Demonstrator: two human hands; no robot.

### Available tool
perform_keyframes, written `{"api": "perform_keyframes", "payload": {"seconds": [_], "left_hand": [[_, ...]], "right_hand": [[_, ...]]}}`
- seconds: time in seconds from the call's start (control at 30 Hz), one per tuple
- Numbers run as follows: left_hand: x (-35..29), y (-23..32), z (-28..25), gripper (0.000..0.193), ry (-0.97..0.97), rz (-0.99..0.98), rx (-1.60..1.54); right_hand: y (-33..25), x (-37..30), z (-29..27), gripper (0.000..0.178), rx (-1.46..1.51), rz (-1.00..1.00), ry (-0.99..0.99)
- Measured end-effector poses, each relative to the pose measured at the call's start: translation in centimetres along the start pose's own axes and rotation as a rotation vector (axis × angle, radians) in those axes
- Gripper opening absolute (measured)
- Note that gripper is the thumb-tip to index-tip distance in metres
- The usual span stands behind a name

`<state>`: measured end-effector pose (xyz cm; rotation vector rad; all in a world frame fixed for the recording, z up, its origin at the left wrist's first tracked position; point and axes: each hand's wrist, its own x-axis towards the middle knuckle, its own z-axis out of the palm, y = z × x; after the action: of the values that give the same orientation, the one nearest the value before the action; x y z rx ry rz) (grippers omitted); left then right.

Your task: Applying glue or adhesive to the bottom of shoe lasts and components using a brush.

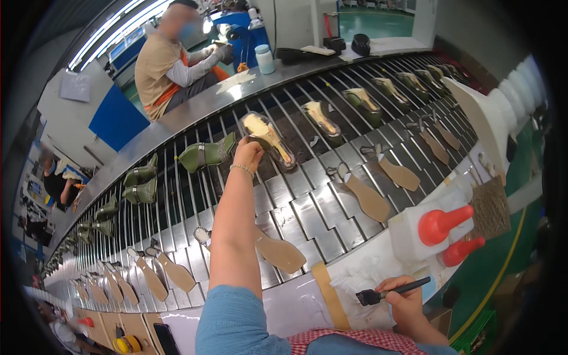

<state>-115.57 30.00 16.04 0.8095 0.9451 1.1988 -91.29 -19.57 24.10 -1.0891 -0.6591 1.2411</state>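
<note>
My left hand [247, 157], with a beaded bracelet at the wrist, reaches across the slatted conveyor [307, 207]. Its fingers are closed on the near side of a lasted shoe [260, 127], which lies bottom up with its pale underside showing. Low on the right, my right hand [407, 305] grips a black-handled brush [408, 286], its dark bristles pointing left above crumpled white tissue [361, 278]. Just left of the held shoe, a green shoe upper [207, 154] with a strap lies on its side. A tan sole [278, 251] rests beyond my left forearm.
More tan soles [367, 198] lie along the conveyor's near side; several shoes [322, 118] sit on its bars. White bottles with red nozzles [441, 228] stand at right, below a white duct hood [482, 118]. Across the conveyor, a person [171, 65] sits near a white jar [264, 59].
</note>
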Motion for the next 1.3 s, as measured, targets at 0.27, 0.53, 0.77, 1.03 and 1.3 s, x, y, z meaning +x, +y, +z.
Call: {"api": "perform_keyframes", "payload": {"seconds": [0.27,0.53,0.77,1.03,1.3], "left_hand": [[0.3,6.6,-7.7,0.059,0.280,0.549,2.065],[-0.6,9.4,-10.1,0.040,0.245,0.206,2.432],[-9.5,9.8,-12.9,0.065,0.294,0.219,1.992],[-28.0,11.8,-15.8,0.053,0.005,0.462,0.217],[-42.1,6.3,-11.8,0.061,-0.267,0.038,-0.440]], "right_hand": [[-0.1,2.3,1.9,0.015,-0.048,0.049,-0.097],[-0.5,1.1,2.1,0.019,-0.059,0.093,-0.120],[-1.6,-1.6,1.8,0.018,-0.068,0.070,-0.078],[-3.8,-5.7,-0.2,0.019,-0.151,-0.143,-0.073],[-7.3,-8.1,-4.6,0.020,-0.778,-0.434,0.199]]}}
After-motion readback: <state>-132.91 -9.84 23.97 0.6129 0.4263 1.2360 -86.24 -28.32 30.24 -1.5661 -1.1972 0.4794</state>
